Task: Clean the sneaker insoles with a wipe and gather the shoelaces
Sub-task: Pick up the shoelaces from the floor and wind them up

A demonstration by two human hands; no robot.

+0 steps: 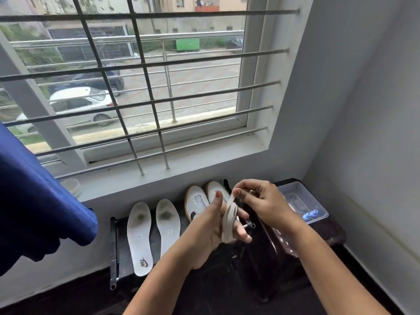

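A white shoelace (229, 220) is wound in loops around the fingers of my left hand (212, 226), which is raised palm-up over the dark bench (204, 276). My right hand (261, 201) pinches the lace's free end just above those loops. Two white insoles lie side by side on the bench, the left insole (139, 237) showing a Nike logo and the right insole (168, 226) beside it; both have dark smudges near the toe end. A pair of white sneakers (197, 202) stands against the wall behind my hands, partly hidden.
A clear plastic box (302, 201) with blue pieces inside sits at the bench's right end, near the corner wall. A blue curtain (38, 208) hangs at the left. A barred window and its sill (159, 171) run above the bench; a small white container (71, 186) rests on the sill.
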